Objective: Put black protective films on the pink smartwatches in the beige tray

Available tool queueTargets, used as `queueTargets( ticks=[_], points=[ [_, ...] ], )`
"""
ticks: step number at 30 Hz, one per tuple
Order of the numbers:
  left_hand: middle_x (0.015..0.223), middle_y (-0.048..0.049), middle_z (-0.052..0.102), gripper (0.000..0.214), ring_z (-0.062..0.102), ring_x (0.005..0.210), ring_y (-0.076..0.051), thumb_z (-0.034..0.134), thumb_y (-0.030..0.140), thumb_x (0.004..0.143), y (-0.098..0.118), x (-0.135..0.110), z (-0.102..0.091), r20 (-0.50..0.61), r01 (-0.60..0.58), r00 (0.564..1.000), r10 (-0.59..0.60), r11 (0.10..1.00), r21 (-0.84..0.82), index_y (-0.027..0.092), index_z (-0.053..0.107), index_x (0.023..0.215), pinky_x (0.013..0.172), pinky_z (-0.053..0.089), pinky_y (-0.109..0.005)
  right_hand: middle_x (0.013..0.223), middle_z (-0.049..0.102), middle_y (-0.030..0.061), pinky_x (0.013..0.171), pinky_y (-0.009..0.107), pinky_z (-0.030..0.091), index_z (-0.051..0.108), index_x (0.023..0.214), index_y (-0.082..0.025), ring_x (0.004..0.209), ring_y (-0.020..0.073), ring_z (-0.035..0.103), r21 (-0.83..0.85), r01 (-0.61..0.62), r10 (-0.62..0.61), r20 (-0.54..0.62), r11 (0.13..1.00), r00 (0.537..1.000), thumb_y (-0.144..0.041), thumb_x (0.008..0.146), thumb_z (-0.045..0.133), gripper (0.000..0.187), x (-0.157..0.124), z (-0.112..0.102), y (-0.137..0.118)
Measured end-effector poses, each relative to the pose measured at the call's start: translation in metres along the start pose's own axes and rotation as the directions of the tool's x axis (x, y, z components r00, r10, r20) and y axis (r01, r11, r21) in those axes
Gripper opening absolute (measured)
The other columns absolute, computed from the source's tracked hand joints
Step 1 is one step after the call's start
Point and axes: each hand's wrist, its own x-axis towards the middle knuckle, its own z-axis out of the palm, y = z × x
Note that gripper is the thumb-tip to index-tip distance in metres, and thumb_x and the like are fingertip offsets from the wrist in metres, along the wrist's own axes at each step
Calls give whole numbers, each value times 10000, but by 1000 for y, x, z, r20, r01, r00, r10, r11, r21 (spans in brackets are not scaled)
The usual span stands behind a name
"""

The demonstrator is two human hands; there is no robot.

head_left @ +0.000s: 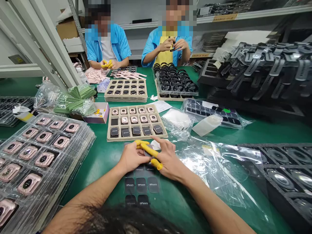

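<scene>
Both of my hands meet above the green table, with yellow finger cots on some fingertips. My left hand (130,158) is closed round a small smartwatch case (147,152), mostly hidden by the fingers. My right hand (169,159) closes on the same case from the other side, its covered finger and thumb bent in and another finger stretched out. Under and in front of the hands lies a clear sheet of dark square HiFuture screen films (141,184). Just beyond is a beige tray (137,140) of watch cases; its nearest row shows dark HiFuture faces.
Stacked clear trays of pink watch cases (44,136) stand at left. Clear plastic (207,162) and a white bottle (208,125) lie right, near a dark foam tray (280,195). Grey straps (265,65) hang behind. Two co-workers in blue (120,40) sit opposite.
</scene>
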Motion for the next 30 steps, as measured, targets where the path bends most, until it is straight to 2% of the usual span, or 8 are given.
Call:
queueTargets(
  ticks=[3, 7, 13, 16, 18, 21, 25, 30],
  points=[
    [902, -85, 793, 590, 766, 798, -194, 908, 95, 549, -1, 1, -2, -17, 29, 999, -31, 995, -91, 122, 674, 1090, 766, 617, -297, 1656, 291, 95, 1053, 653, 348, 568, 1456, -398, 1372, 425, 365, -106, -105, 101, -49, 989, 994, -453, 988, 496, 476, 1, 4, 4],
    [865, -60, 777, 611, 751, 759, -176, 934, 93, 504, -2, 2, -3, -45, 14, 999, -19, 993, -120, 122, 679, 1059, 754, 607, -290, 1617, 383, 95, 1056, 627, 365, 627, 1395, -371, 1381, 417, 389, -81, 26, -30, -45, 996, 999, -425, 940, 567, 461, 4, 6, 4],
    [1037, -106, 776, 697, 751, 915, -209, 993, 193, 467, 5, -4, -2, -36, 37, 998, -52, 940, -340, 148, 684, 1089, 878, 602, -347, 1122, 658, 148, 874, 545, 518, 732, 1156, -252, 1045, 342, 610, 142, -127, 180, -487, 982, 855, -202, 928, 477, 346, 9, 16, -4],
    [1175, -121, 740, 691, 730, 1025, -244, 958, 327, 589, 21, 1, -22, -139, -135, 985, 103, 958, -251, 172, 655, 1191, 947, 586, -409, 1034, 669, 111, 795, 483, 571, 678, 1242, -299, 944, 306, 657, 243, 66, 18, -327, 968, 945, -235, 934, 570, 333, 9, 22, -20],
    [1261, -130, 700, 614, 683, 1128, -285, 904, 328, 677, 39, 11, -45, -226, -245, 936, 269, 961, 130, 189, 661, 1223, 958, 576, -434, 1101, 680, 118, 805, 502, 575, 677, 1232, -320, 984, 319, 663, 211, 156, -114, -199, 965, 973, -258, 936, 614, 309, 10, 23, -28],
    [1472, -138, 558, 489, 444, 1409, -372, 886, 264, 703, 71, 38, -82, -197, -77, 880, 432, 539, 838, 229, 728, 1165, 1145, 420, -507, 1132, 676, 131, 802, 517, 562, 693, 1188, -299, 1002, 323, 655, 147, 201, -184, -117, 969, 976, -267, 962, 596, 248, 11, 22, -32],
    [1556, -186, 457, 498, 208, 1507, -466, 861, 338, 751, 99, 77, -110, -247, 261, 937, 246, -25, 965, 221, 715, 1213, 1180, 229, -635, 1080, 681, 122, 775, 493, 545, 700, 1161, -273, 959, 310, 640, 136, 176, -164, -98, 975, 982, -259, 968, 589, 223, 11, 18, -28],
    [1580, -204, 449, 708, 187, 1510, -551, 965, 348, 580, 115, 97, -123, -312, 318, 947, 71, -86, 944, 265, 707, 1234, 1142, 164, -735, 1059, 685, 115, 763, 496, 536, 707, 1163, -275, 937, 313, 626, 126, 158, -150, -67, 979, 986, -271, 969, 585, 229, 11, 17, -29]
  ],
)
